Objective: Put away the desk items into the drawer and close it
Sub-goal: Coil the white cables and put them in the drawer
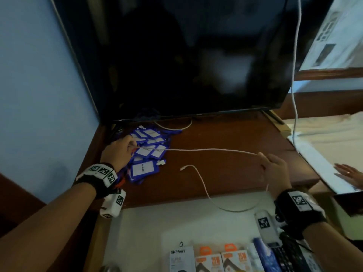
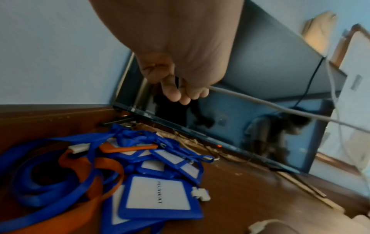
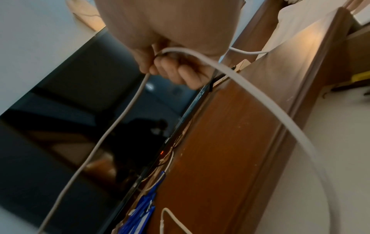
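A white cable (image 1: 206, 150) is stretched taut across the brown desk (image 1: 225, 138) between both hands. My left hand (image 1: 125, 147) pinches one end above a pile of blue badge holders (image 1: 146, 154); the cable (image 2: 260, 102) leaves its fingers (image 2: 174, 93) to the right. My right hand (image 1: 273, 165) grips the cable (image 3: 124, 114) farther along, and the rest loops down over the open drawer (image 1: 149, 222) and back up to a loose plug (image 1: 181, 169) on the desk. Blue and orange lanyards (image 2: 66, 171) lie tangled with the badge holders (image 2: 158, 196).
A large dark TV (image 1: 186, 55) stands at the back of the desk. A second white cable (image 1: 294, 91) hangs at its right. Boxed items (image 1: 210, 260) and a dark keyboard (image 1: 288, 256) lie in the drawer's front. Another person's hand (image 1: 347, 173) rests on a white surface at right.
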`<state>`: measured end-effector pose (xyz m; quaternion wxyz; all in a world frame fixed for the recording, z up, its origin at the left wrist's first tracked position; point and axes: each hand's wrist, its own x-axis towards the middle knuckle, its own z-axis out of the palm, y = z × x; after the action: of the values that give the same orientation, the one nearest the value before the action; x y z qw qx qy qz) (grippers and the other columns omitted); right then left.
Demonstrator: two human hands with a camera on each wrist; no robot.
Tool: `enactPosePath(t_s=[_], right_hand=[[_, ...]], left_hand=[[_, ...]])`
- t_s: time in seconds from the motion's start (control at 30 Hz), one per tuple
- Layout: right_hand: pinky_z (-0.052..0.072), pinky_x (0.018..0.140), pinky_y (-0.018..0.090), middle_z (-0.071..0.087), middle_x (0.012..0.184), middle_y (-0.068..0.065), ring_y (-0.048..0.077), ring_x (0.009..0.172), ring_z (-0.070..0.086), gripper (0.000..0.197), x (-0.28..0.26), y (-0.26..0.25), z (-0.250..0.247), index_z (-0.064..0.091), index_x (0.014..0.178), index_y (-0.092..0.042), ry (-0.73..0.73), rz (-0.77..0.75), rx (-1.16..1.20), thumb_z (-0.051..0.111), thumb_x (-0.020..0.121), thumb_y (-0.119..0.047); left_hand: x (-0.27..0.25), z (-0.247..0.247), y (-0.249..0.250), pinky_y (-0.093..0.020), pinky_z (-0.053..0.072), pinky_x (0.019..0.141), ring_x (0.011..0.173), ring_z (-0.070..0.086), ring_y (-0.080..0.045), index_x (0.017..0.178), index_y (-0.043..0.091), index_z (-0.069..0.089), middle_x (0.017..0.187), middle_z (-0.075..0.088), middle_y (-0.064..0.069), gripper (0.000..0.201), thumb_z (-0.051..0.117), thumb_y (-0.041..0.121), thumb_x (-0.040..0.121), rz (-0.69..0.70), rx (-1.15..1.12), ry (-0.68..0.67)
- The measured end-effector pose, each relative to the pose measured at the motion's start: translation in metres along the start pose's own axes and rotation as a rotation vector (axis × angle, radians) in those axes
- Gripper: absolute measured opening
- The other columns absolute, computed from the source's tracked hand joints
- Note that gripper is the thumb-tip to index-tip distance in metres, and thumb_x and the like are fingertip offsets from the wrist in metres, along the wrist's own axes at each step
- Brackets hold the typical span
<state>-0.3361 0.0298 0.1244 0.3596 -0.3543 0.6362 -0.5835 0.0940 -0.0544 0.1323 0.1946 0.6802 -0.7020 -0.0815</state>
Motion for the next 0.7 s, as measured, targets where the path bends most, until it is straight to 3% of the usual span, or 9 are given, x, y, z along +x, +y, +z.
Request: enactPosePath(t_s=[0.17,0.3,0.4,0.47,0.5,0.57,0.63,0.7], right_hand=[[0.020,0.040,0.020,0.033,0.049,-0.007,0.013,0.044,0.026,0.037,-0.020,0.031,-0.019,0.041,0.062,-0.020,0.059,0.114,-0.003,0.060,0.093,-0.020],[0.024,0.037,0.019,0.034,0.057,0.002,0.013,0.046,0.029,0.023,-0.053,0.073,-0.036,0.055,0.070,-0.009,0.106,0.259,-0.010,0.062,0.092,-0.014],[0.027,0.040,0.021,0.039,0.057,0.004,0.015,0.050,0.032,0.023,-0.068,0.095,-0.047,0.059,0.069,-0.007,0.158,0.325,-0.050,0.062,0.091,-0.013],[0.033,0.047,0.025,0.047,0.059,0.005,0.018,0.055,0.040,0.024,-0.073,0.101,-0.051,0.059,0.069,-0.010,0.208,0.335,-0.030,0.061,0.091,-0.018],[0.039,0.055,0.028,0.054,0.064,0.007,0.021,0.063,0.048,0.020,-0.076,0.101,-0.050,0.061,0.072,-0.012,0.224,0.324,-0.052,0.063,0.089,-0.023],[0.048,0.080,0.041,0.064,0.095,0.010,0.029,0.094,0.058,0.027,-0.082,0.098,-0.043,0.064,0.094,-0.017,0.201,0.303,-0.235,0.066,0.082,-0.040],[0.038,0.101,0.053,0.052,0.131,0.011,0.032,0.124,0.043,0.056,-0.090,0.086,-0.033,0.054,0.125,-0.022,0.086,0.279,-0.512,0.066,0.078,-0.049],[0.026,0.110,0.054,0.034,0.149,0.008,0.030,0.137,0.028,0.072,-0.100,0.069,-0.021,0.036,0.143,-0.026,-0.037,0.174,-0.671,0.068,0.081,-0.043]], left_hand=[[-0.032,0.015,0.021,-0.037,0.048,0.084,0.093,0.059,-0.022,0.091,0.024,0.060,0.096,0.062,0.000,0.007,0.062,0.030,0.089,-0.244,-0.234,-0.091],[-0.078,0.044,0.034,-0.037,0.045,0.084,0.093,0.061,-0.027,0.078,0.019,0.067,0.091,0.067,-0.008,0.022,0.063,0.037,0.088,-0.425,-0.438,-0.123],[-0.106,0.066,0.038,-0.036,0.043,0.086,0.101,0.059,-0.031,0.065,0.018,0.067,0.101,0.066,-0.013,0.033,0.056,0.033,0.092,-0.505,-0.459,-0.224],[-0.124,0.074,0.048,-0.038,0.041,0.096,0.106,0.056,-0.028,0.062,0.017,0.068,0.112,0.060,-0.006,0.037,0.053,0.035,0.090,-0.562,-0.438,-0.233],[-0.133,0.074,0.056,-0.036,0.039,0.096,0.105,0.055,-0.024,0.062,0.019,0.069,0.111,0.058,-0.001,0.037,0.052,0.036,0.090,-0.573,-0.403,-0.212],[-0.148,0.074,0.081,-0.032,0.039,0.083,0.092,0.056,-0.022,0.063,0.017,0.066,0.095,0.061,0.000,0.039,0.049,0.035,0.094,-0.549,-0.389,-0.204],[-0.161,0.067,0.116,-0.029,0.038,0.065,0.074,0.055,-0.020,0.064,0.016,0.060,0.075,0.060,-0.002,0.041,0.045,0.034,0.098,-0.513,-0.503,-0.252],[-0.172,0.064,0.147,-0.028,0.035,0.062,0.067,0.050,-0.019,0.068,0.016,0.057,0.068,0.055,-0.002,0.038,0.046,0.035,0.098,-0.465,-0.629,-0.310]])
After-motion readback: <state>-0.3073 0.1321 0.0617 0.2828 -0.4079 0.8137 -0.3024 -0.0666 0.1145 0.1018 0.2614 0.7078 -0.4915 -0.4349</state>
